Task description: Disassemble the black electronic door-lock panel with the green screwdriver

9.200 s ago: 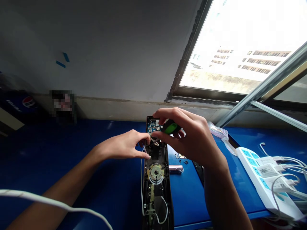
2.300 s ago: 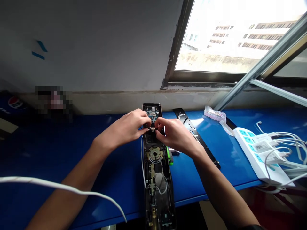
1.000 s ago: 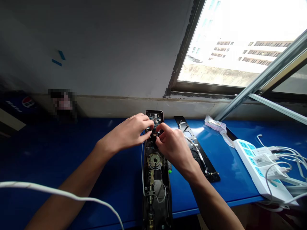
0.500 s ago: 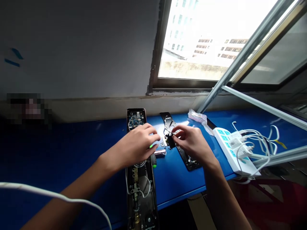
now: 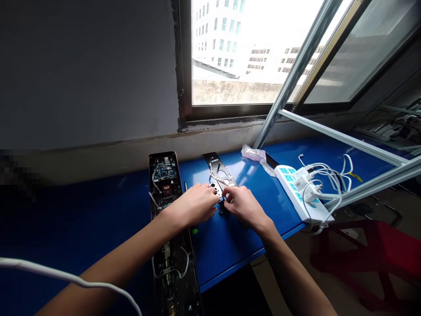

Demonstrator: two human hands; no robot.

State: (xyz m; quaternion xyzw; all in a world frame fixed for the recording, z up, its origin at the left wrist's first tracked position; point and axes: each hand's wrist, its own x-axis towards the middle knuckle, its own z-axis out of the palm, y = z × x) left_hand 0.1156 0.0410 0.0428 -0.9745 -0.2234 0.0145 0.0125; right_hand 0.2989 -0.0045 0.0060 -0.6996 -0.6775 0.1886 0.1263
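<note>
On the blue table, the long open housing lies at the left, its circuit board at the far end. The left forearm crosses the housing and hides its middle. A loose white cord runs across the near left, in front of that forearm. Farther right lies the black panel, a pale cable on it, its near end hidden behind the right hand. Beyond it are a plastic packet and, to the right, a power strip with adapters plugged in. A green-tipped tool shows beside the housing.

The left hand has its fingers curled down near a small black part right of the housing; I cannot tell whether it grips anything. The right hand's fingers are bent close together at the same part, their hold too hidden to tell.

Half a second earlier, the left hand was over the housing and the right hand was apart from it; now their fingertips nearly meet. The view has turned right, so the blue tape strips on the wall are out of sight.
</note>
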